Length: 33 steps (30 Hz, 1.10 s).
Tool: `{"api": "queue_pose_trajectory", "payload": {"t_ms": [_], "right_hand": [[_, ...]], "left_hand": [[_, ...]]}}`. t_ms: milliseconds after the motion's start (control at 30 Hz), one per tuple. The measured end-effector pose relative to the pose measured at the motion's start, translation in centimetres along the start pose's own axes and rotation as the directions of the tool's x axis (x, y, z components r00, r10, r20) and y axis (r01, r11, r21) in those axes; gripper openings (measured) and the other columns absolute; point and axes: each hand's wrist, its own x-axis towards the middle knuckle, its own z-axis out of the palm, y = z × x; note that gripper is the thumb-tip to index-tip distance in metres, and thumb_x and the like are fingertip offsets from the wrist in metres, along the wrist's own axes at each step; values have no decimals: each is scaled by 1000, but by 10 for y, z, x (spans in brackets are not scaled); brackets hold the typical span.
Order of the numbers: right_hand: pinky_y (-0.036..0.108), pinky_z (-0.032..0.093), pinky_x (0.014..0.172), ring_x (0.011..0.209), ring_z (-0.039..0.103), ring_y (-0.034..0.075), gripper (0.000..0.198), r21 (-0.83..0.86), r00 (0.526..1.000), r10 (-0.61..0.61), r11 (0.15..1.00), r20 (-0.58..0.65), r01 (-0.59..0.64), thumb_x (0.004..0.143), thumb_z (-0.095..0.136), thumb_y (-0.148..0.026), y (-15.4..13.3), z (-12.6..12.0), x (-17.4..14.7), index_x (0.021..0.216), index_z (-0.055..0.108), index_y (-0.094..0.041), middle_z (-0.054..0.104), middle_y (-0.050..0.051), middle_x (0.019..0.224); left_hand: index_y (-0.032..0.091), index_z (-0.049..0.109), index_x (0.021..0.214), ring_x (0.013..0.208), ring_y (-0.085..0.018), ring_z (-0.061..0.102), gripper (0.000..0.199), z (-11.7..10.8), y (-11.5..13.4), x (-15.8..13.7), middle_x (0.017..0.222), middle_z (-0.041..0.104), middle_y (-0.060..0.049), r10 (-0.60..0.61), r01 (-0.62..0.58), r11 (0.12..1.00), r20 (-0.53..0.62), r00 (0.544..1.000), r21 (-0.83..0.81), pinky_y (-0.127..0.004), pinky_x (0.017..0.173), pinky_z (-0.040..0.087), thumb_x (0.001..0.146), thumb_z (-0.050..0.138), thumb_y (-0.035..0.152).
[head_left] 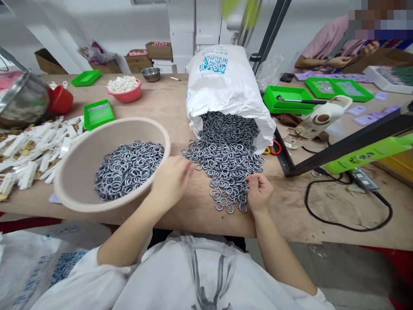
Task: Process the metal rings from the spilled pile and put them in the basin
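Note:
Many grey metal rings spill in a heap onto the table from the mouth of a white woven sack. At the heap's right edge is my right hand, its fingers curled closed and the fingertips against the rings; whether a ring is pinched there is hidden. My left hand is between the heap and a large beige basin, next to the basin's right rim. Its fingers point toward the heap and are smeared by motion, so I cannot tell what they hold. More grey rings lie in the basin.
White plastic pieces cover the table's left side. Behind the basin are a green tray and a red bowl. A black metal frame, a bottle and a cable are right. Another person sits across.

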Motion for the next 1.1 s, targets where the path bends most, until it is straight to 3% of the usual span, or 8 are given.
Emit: {"api": "queue_pose_trajectory", "payload": {"t_ms": [133, 267, 433, 600, 733, 833, 933, 1100], "right_hand": [[30, 39, 57, 56, 47, 16, 43, -53, 995, -83, 995, 55, 85, 93, 53, -57, -6, 1, -3, 68, 57, -22, 49, -1, 57], [29, 37, 56, 55, 44, 14, 42, -75, 987, -128, 988, 96, 135, 95, 52, -53, -12, 1, -5, 67, 55, -22, 47, -2, 56], [29, 36, 56, 54, 43, 14, 39, -53, 984, -142, 987, 109, 149, 95, 54, -50, -12, 2, -6, 67, 55, -22, 47, -2, 57], [30, 36, 56, 55, 45, 15, 35, -32, 981, -155, 987, 120, 159, 94, 57, -45, -11, 1, -7, 68, 57, -22, 49, -2, 58], [30, 37, 58, 56, 47, 15, 37, -34, 989, -85, 995, 124, 89, 92, 58, -49, -11, 1, -6, 68, 59, -21, 50, -2, 58], [30, 40, 62, 61, 51, 16, 40, 6, 980, 52, 999, 191, -54, 92, 56, -54, -19, 6, -7, 72, 62, -20, 57, 0, 63], [30, 43, 65, 68, 56, 17, 37, 61, 928, 164, 979, 333, -195, 88, 62, -56, -34, 19, -10, 85, 69, -20, 65, 2, 75], [28, 43, 69, 73, 58, 16, 32, 76, 846, 173, 967, 504, -243, 80, 71, -49, -53, 41, -13, 91, 71, -19, 69, 1, 81]], "left_hand": [[20, 58, 133, 124, -28, 55, 42, 67, 21, 47, 145, 55, -15, 62, -91, 993, 330, 942, 74, -39, 93, 49, 98, 37, 12], [17, 62, 127, 113, -27, 61, 35, 100, 10, 70, 129, 61, -17, 64, -124, 985, 422, 905, 117, -38, 92, 50, 99, 40, 16], [19, 67, 117, 103, -25, 65, 28, 100, -5, 64, 114, 69, -13, 5, -20, 999, 343, 939, 40, -36, 92, 49, 100, 46, 26], [21, 72, 106, 103, -23, 66, 19, 93, -13, 52, 112, 73, -9, -16, 72, 958, 201, 979, -278, -34, 94, 47, 94, 58, 24], [17, 70, 97, 89, -19, 63, 12, 91, -13, 34, 96, 72, -7, -75, 144, 828, 147, 986, -542, -31, 86, 46, 89, 62, 23], [16, 67, 91, 72, -15, 57, 15, 91, -8, 17, 81, 67, -2, -120, 248, 660, 226, 967, -709, -27, 72, 44, 87, 64, 30], [16, 66, 84, 65, -13, 52, 22, 90, -2, 4, 75, 63, 0, -95, 326, 507, 324, 941, -798, -25, 64, 40, 83, 68, 38], [14, 67, 81, 65, -12, 52, 33, 90, 2, -4, 73, 63, -2, -59, 362, 418, 373, 926, -833, -24, 62, 40, 78, 73, 46]]}}
